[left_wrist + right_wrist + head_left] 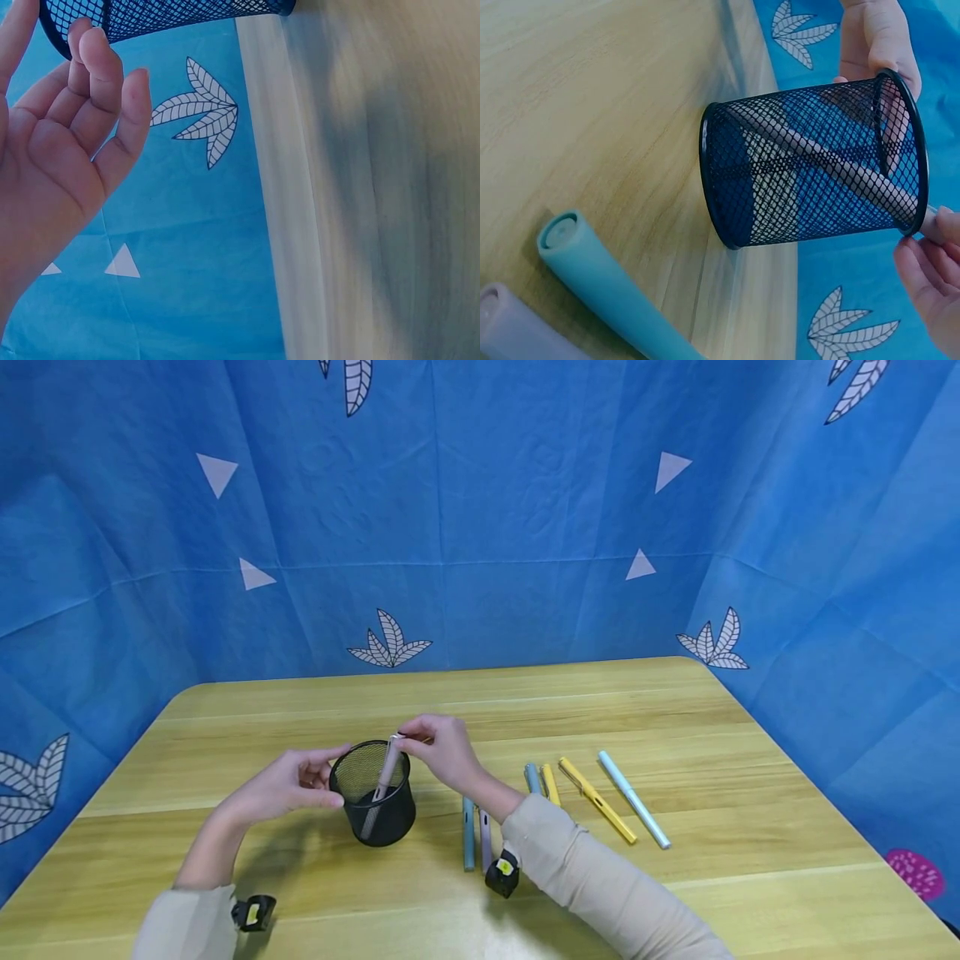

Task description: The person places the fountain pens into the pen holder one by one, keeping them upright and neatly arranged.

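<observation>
Pen (387, 768) stands slanted in the mesh cup (399, 818), its top toward one o'clock.
To do it well, keep the cup still and lower the pen gently before releasing it. Right hand (444, 752), at two o'clock, pinches the pen's top; left hand (285, 787), at nine o'clock, holds the cup's rim between thumb and forefinger, though how firmly it presses I cannot tell.

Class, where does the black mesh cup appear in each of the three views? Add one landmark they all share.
Head: the cup stands left of centre, below mid-height.
Left wrist: the cup is at the top left, cut off by the upper edge.
Right wrist: the cup is right of centre, appearing sideways.
Shared landmark: the left hand, at the cup's open end.
</observation>
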Motion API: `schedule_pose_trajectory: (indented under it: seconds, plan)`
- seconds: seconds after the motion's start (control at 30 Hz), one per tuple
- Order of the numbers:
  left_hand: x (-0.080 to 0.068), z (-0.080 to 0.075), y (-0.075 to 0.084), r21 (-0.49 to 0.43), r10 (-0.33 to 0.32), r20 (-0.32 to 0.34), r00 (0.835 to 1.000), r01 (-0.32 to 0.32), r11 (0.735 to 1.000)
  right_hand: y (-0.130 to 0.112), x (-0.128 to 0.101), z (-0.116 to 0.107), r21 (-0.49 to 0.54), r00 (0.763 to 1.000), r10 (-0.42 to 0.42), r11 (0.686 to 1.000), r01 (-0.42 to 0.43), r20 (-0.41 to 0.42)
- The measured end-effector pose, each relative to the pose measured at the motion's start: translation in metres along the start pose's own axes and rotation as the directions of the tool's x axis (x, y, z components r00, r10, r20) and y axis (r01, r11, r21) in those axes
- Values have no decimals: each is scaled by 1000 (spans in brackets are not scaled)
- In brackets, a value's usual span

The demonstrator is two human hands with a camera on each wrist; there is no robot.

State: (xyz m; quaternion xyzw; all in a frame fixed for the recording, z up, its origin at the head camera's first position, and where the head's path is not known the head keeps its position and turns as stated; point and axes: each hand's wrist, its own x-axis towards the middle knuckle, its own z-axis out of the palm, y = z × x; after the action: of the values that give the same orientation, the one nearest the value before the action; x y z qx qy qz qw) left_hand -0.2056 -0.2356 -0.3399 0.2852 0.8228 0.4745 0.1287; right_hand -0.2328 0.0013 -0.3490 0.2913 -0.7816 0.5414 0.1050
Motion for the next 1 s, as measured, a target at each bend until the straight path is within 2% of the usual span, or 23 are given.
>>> schedule_pose_trajectory:
  seconds: [0.3, 0.7, 1.0]
  plan:
    - [0, -1, 1, 1, -11, 3, 1000, 11, 1000, 1, -1, -2, 29, 995, 55, 998, -58, 87]
    - [0, -1, 1, 5, -18, 1, 1000, 18, 1000, 4, -8, -10, 85, 990, 85, 992, -94, 110]
    - [-1, 0, 0, 5, -24, 1, 1000, 24, 1000, -26, -19, -27, 85, 990, 82, 992, -93, 118]
